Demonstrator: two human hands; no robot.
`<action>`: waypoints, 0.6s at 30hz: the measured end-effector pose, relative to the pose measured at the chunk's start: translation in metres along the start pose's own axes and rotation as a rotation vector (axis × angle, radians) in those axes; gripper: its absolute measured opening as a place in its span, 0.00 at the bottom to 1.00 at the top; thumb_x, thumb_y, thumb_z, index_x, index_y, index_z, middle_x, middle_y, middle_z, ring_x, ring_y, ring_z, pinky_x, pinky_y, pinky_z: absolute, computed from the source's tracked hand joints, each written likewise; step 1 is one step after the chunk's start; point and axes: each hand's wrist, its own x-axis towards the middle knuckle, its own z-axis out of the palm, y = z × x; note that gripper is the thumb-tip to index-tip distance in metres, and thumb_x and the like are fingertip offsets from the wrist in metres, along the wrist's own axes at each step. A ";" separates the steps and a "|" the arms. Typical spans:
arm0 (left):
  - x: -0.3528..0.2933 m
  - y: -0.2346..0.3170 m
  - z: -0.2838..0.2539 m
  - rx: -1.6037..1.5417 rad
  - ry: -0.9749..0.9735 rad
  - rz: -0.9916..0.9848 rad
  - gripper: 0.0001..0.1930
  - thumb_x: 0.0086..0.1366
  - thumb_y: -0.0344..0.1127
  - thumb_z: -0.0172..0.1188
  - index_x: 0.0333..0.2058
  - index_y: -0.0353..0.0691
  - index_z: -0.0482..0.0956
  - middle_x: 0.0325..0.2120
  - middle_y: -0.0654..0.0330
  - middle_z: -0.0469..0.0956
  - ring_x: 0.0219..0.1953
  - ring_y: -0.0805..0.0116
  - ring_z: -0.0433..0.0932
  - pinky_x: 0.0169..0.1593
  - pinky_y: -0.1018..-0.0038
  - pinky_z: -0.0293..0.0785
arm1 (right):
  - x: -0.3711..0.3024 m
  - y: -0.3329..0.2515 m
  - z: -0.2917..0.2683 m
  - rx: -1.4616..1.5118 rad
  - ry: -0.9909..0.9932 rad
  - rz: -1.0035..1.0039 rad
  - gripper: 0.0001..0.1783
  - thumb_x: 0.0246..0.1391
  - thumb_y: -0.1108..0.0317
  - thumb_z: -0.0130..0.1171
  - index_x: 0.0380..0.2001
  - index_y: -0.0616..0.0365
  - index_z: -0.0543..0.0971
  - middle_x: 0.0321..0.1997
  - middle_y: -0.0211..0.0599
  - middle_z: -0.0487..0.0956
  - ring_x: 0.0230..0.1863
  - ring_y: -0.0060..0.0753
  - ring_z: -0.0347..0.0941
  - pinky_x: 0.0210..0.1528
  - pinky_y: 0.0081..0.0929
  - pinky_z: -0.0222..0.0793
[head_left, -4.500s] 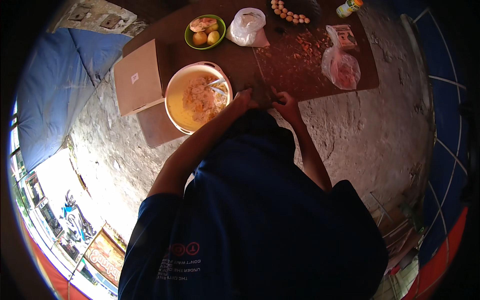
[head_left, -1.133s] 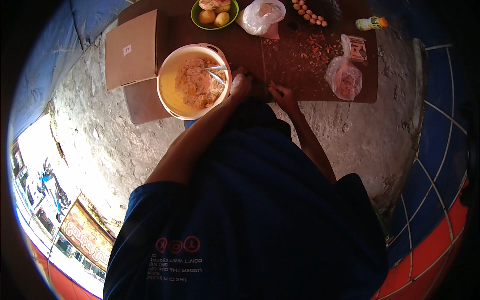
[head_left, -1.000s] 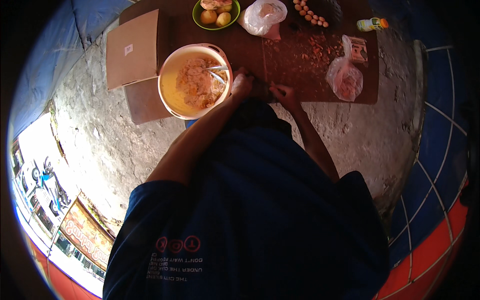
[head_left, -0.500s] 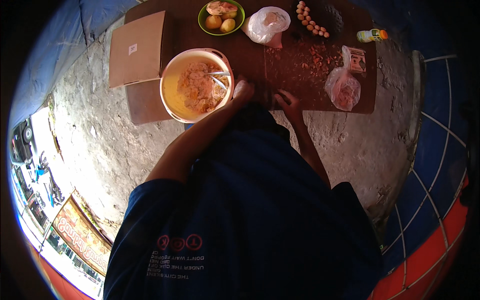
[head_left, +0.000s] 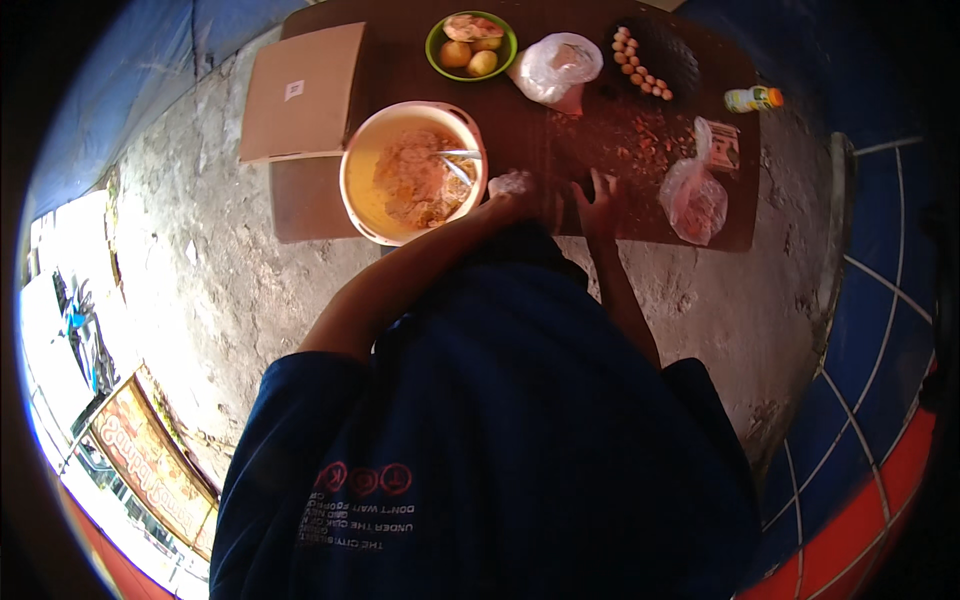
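My left hand [head_left: 508, 204] is at the table's near edge, just right of a large cream tub [head_left: 352, 190]. It is closed round a crumpled piece of pale plastic [head_left: 512, 182]; most of its fingers are hidden. In the tub lies a pinkish-yellow chunky mixture [head_left: 412, 175], with two metal utensils [head_left: 458, 170] leaning in it by the right rim. To the right, my right hand [head_left: 597, 205] is open over the table edge, fingers apart and nothing visible in them.
On the brown table [head_left: 310, 200] are a cardboard sheet [head_left: 300, 95], a green bowl [head_left: 432, 62] of round yellowish produce, a white plastic bag [head_left: 558, 72], a dark tray of eggs [head_left: 640, 72], reddish scraps [head_left: 645, 140], a tied clear bag [head_left: 695, 205], a small packet [head_left: 722, 148] and an orange-capped bottle [head_left: 752, 98].
The whole view has shifted, so the table's things appear slightly right and lower. My right hand's fingers have lifted and spread more; my left hand remains beside the tub.
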 end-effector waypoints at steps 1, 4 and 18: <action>-0.009 0.004 -0.010 0.001 0.022 0.072 0.20 0.58 0.49 0.61 0.40 0.38 0.82 0.41 0.44 0.82 0.46 0.44 0.80 0.52 0.53 0.76 | 0.001 -0.006 0.001 0.032 0.051 -0.011 0.23 0.57 0.52 0.64 0.52 0.52 0.80 0.49 0.44 0.76 0.50 0.53 0.72 0.53 0.47 0.68; -0.043 -0.020 -0.037 -0.136 0.092 0.156 0.19 0.57 0.51 0.64 0.39 0.42 0.85 0.34 0.49 0.83 0.37 0.51 0.83 0.43 0.59 0.78 | 0.003 -0.023 0.008 0.278 0.037 0.115 0.19 0.59 0.56 0.62 0.44 0.60 0.82 0.43 0.48 0.80 0.47 0.54 0.76 0.51 0.42 0.71; -0.076 -0.200 -0.034 -0.006 0.629 -0.064 0.18 0.55 0.33 0.61 0.46 0.48 0.85 0.37 0.48 0.84 0.39 0.46 0.82 0.45 0.56 0.78 | 0.011 -0.057 0.001 0.419 -0.158 -0.070 0.13 0.56 0.69 0.59 0.45 0.59 0.82 0.45 0.49 0.82 0.47 0.53 0.79 0.49 0.40 0.74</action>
